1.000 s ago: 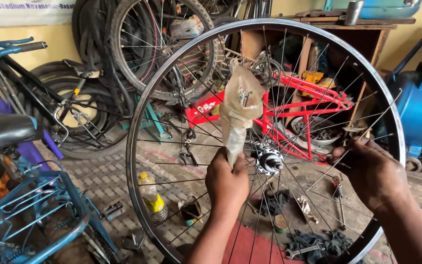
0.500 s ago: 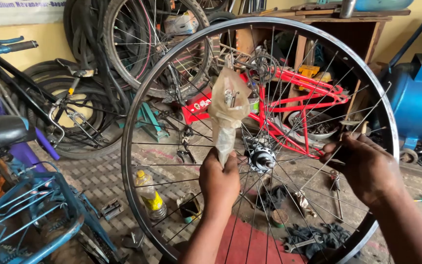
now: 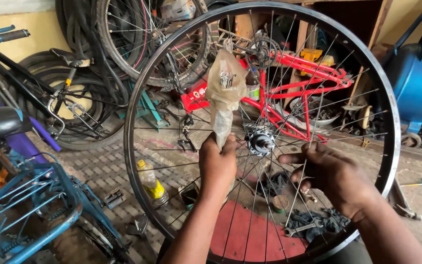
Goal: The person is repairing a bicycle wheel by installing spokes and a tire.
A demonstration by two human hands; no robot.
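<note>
left hand (image 3: 217, 164): closed around neck of plastic bag (image 3: 224, 90) with small metal parts | right hand (image 3: 329, 173): fingers pinching spokes (image 3: 301, 183) of bicycle wheel (image 3: 389, 132) near hub (image 3: 261, 142)

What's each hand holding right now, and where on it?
Left hand grips a clear plastic bag of small metal parts by its twisted neck. Right hand pinches a spoke of the bicycle wheel partway along.
</note>
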